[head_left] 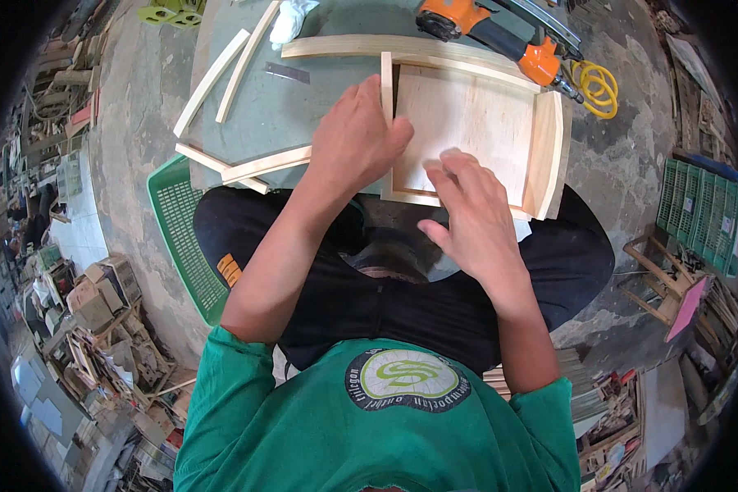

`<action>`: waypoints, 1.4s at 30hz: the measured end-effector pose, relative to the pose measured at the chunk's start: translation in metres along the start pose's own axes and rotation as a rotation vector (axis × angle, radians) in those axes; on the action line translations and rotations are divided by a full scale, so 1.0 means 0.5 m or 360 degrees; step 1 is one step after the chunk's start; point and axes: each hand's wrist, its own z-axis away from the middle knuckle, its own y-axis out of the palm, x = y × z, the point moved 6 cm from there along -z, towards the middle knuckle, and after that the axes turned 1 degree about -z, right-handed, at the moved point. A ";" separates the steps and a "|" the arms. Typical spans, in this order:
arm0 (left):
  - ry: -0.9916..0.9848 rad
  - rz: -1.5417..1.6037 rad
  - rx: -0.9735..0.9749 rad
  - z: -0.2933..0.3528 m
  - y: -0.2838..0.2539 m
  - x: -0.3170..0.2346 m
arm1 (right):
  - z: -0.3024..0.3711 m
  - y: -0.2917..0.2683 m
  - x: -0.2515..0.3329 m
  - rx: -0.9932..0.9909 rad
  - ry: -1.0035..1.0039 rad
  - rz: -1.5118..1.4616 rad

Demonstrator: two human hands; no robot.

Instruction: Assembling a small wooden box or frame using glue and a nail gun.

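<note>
A shallow wooden box (467, 107) with a pale plywood bottom lies on the grey-green work table (230, 148) before me. My left hand (357, 139) is closed round the box's left side strip (387, 66), its thumb on the inner side and its fingers mostly hidden on the outer side. A narrow dark gap shows between that strip and the plywood. Over the near edge of the box hovers my right hand (476, 205), open, fingers apart and slightly blurred; whether a fingertip touches the box I cannot tell. Behind the box lies a long wooden strip (336, 46).
An orange and black nail gun (500, 37) with a coiled yellow hose (596, 86) rests at the back right. Several loose wooden strips (213, 82) lie left, beside a dark flat strip (287, 72) and a crumpled white cloth or bag (291, 20). A green crate (184, 246) stands by my left knee.
</note>
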 end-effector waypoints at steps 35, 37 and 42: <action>-0.0050 -0.0028 0.0119 -0.013 0.019 -0.025 | 0.032 0.036 -0.050 -0.0320 -0.0192 0.0127; -0.0008 -0.0021 0.0077 -0.014 0.021 -0.029 | 0.034 0.038 -0.050 -0.0332 -0.0197 0.0134; 0.0011 0.0019 0.0047 -0.015 0.019 -0.029 | 0.037 0.041 -0.053 -0.0372 -0.0228 0.0178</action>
